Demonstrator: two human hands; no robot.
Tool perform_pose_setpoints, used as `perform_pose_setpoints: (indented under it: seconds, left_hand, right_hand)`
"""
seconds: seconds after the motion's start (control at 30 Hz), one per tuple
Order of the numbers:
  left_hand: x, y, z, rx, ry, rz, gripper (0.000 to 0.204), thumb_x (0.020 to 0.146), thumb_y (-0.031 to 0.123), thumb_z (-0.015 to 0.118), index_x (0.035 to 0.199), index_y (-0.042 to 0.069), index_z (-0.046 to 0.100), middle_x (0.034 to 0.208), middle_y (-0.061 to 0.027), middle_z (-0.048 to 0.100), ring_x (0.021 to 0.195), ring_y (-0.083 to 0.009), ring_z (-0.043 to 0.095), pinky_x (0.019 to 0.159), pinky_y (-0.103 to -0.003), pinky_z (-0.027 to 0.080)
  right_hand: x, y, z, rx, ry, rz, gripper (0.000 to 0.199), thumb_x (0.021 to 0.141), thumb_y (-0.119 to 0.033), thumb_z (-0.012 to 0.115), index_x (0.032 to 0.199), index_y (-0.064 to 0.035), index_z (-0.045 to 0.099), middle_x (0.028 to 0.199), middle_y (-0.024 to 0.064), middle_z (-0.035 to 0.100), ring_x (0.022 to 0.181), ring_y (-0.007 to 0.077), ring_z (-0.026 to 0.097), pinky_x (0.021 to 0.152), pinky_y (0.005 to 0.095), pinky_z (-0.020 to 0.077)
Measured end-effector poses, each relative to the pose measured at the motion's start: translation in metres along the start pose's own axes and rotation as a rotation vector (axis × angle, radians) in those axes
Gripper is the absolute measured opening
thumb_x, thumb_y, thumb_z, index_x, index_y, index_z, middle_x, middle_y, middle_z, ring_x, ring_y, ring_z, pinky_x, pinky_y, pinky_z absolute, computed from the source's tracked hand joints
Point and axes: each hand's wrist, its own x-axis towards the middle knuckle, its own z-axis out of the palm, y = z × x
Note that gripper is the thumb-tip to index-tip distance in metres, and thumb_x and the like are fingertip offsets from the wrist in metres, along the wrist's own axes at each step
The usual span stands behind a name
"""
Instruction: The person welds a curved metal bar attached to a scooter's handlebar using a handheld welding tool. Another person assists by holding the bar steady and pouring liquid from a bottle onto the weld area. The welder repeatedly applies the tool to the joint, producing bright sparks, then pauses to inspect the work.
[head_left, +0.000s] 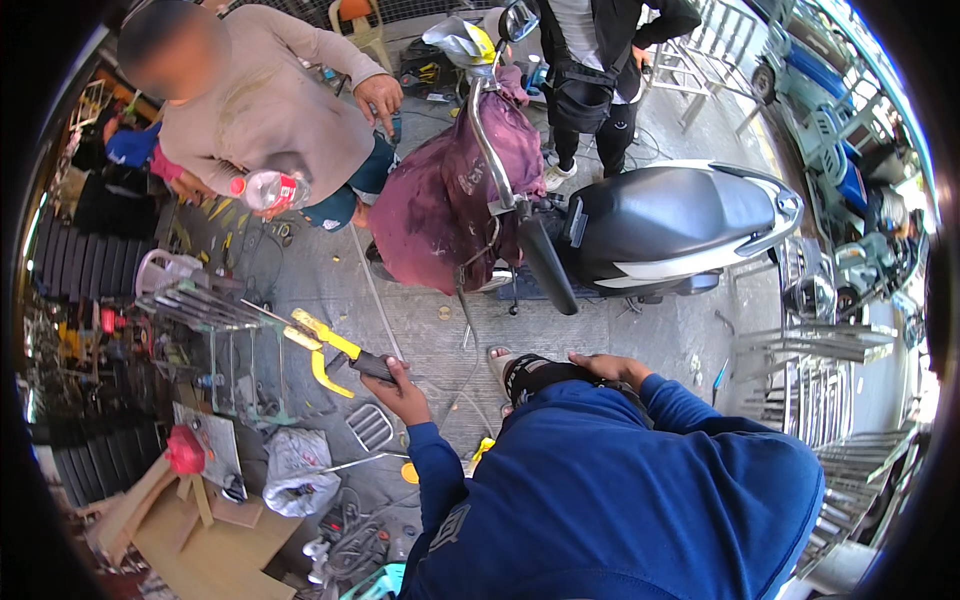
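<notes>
My left hand [402,396] is wrapped round the black handle of a welding electrode holder [325,338] with yellow jaws and a yellow lever. From its jaws a thin electrode rod [264,311] points up and to the left. A cable [460,385] runs across the floor near my feet. My right hand [612,368] rests with fingers stretched out on my dark-clad leg and appears to hold nothing. Ahead stands a motor scooter [660,215], its front draped with a maroon cloth [455,195].
One person [270,110] at the left holds a plastic bottle [272,190]; another person [590,80] stands behind the scooter. Metal frames [245,375] lie left. A plastic bag [300,470] and wooden boards [195,545] are lower left. Stacked metal frames [815,400] stand right.
</notes>
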Motion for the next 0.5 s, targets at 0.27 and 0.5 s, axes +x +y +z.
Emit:
perform_pose_setpoints:
  seconds: [0.27, 0.5]
  left_hand:
    - [0.069, -0.025, -0.007, -0.037, -0.235, -0.106, 0.055, 0.109, 0.020, 0.059, 0.152, 0.000, 0.031, 0.128, -0.0133, 0.054, 0.111, -0.0201, 0.057, 0.099, -0.034, 0.050]
    - [0.101, -0.026, -0.011, -0.013, -0.532, -0.043, 0.056, 0.108, 0.014, 0.058, 0.155, 0.001, 0.031, 0.132, -0.0125, 0.055, 0.114, -0.0218, 0.059, 0.101, -0.035, 0.050]
  right_hand:
    - [0.011, -0.230, 0.091, -0.330, -0.182, -0.585, 0.074, 0.107, -0.062, 0.048, 0.149, -0.0022, 0.056, 0.147, 0.0227, 0.060, 0.143, 0.0387, 0.051, 0.121, 0.0453, 0.0370]
    - [0.046, -0.331, 0.145, -0.134, 0.432, -0.907, 0.086, 0.103, -0.058, 0.060, 0.162, -0.0013, 0.034, 0.142, 0.0301, 0.058, 0.131, 0.0457, 0.059, 0.111, 0.0474, 0.0469]
